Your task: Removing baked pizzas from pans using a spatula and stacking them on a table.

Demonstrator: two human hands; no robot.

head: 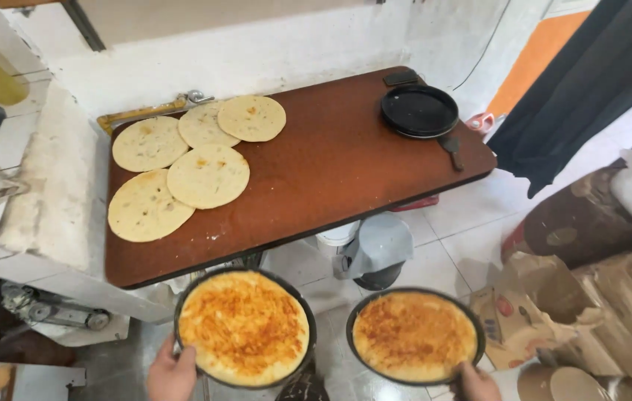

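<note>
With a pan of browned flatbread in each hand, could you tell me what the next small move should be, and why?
Probably set the left pan down on the bare right part of the brown table. Both the left hand and right hand grip pans held off the table, while the five pale flatbreads fill its left side and an empty black pan sits at the far corner.

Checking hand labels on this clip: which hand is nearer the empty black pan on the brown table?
Right. The right hand grips the right baked-bread pan, almost straight below the empty black pan; the left hand holds the left pan, farther off to the left.
</note>
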